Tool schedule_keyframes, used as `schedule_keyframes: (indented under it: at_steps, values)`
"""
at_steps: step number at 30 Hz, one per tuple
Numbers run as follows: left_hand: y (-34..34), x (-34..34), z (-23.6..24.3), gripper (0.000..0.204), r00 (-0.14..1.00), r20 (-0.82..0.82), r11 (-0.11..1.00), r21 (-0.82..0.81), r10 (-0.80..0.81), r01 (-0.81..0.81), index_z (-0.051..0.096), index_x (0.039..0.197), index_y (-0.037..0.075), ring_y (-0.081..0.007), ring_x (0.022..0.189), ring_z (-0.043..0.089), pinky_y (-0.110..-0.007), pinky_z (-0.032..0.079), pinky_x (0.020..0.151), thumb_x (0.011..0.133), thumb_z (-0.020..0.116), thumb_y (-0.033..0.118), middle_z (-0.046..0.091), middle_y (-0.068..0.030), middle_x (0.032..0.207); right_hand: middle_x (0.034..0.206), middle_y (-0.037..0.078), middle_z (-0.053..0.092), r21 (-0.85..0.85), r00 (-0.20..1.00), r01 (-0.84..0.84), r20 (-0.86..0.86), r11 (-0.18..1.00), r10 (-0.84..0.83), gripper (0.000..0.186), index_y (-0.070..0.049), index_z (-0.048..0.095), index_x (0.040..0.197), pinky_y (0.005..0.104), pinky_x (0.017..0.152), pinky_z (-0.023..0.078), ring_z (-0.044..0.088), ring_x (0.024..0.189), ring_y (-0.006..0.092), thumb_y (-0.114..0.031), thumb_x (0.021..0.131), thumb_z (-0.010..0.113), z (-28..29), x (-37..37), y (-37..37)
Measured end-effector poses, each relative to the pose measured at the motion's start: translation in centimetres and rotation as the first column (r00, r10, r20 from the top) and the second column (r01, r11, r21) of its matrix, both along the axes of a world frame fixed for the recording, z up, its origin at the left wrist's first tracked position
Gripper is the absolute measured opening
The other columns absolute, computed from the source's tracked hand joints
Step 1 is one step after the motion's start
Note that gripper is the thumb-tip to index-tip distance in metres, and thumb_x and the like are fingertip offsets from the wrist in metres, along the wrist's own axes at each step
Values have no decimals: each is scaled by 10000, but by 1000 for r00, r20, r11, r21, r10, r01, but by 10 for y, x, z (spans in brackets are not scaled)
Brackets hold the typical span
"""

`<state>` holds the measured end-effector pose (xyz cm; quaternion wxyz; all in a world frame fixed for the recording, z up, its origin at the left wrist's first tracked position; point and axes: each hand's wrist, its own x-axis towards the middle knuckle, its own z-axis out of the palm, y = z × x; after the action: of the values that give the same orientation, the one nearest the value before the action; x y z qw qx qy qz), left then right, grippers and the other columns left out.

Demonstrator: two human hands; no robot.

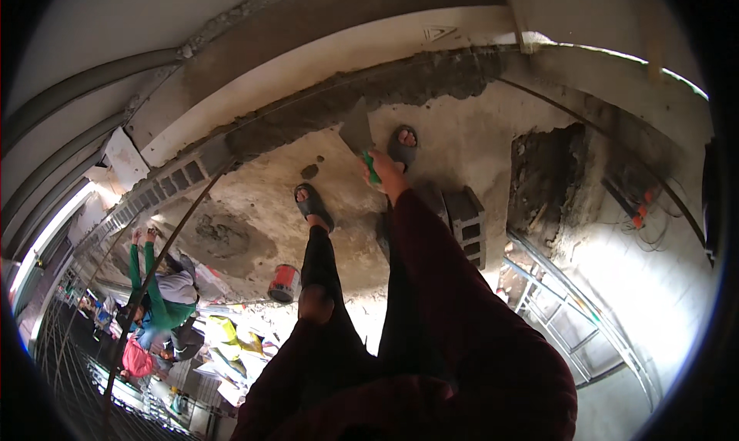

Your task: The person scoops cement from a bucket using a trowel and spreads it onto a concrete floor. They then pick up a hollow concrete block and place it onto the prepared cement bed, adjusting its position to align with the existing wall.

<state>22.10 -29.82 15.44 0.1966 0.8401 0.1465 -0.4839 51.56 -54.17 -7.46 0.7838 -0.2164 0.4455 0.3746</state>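
Observation:
My right hand (pixel 391 177) is wrapped around the green handle of a trowel (pixel 356 129). Its flat grey blade points away from me, tip close to a band of wet mortar (pixel 308 114) along the foot of the wall. My left hand (pixel 315 305) hangs by my left leg, dark and blurred, so its fingers cannot be made out. Both my feet, in dark sandals, stand on the dusty floor (pixel 346 183), with the right foot just beside the trowel hand. Small dark lumps of mortar (pixel 309 171) lie between the left foot and the wall.
A mortar heap (pixel 221 237) spreads at left, near a red can (pixel 285 282). Hollow blocks (pixel 464 221) stand right of my leg; more blocks (pixel 165 183) line the left wall. A co-worker in green sleeves (pixel 173 311) is at left. A metal ladder (pixel 570 310) lies at right.

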Motion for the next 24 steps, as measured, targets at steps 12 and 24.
schedule_keyframes:
  at_steps: [12, 24]
  values:
    - [111, -107, 20, 929, 983, -180, 940, -327, 41, -99, 240, 1431, 34, -393, 1338, 273, -433, 258, 1095, 798, 514, 655, 212, -271, 1461, 1069, 170, 564, -920, 76, -370, -169, -130, 983, 247, -21, 601, 1022, 415, 848, 432, 534, 988, 315, -193, 846, 591, 134, -92, -259]
    - [198, -273, 130, 900, 688, -127, 638, -287, 714, -715, 404, 1349, -15, -340, 1260, 426, -375, 335, 1039, 806, 410, 703, 444, -250, 1341, 838, 193, 623, -832, -436, -87, -463, -549, 771, 308, -2, 626, 904, 430, 689, 462, 580, 773, 341, -223, 700, 694, 276, -242, -114]
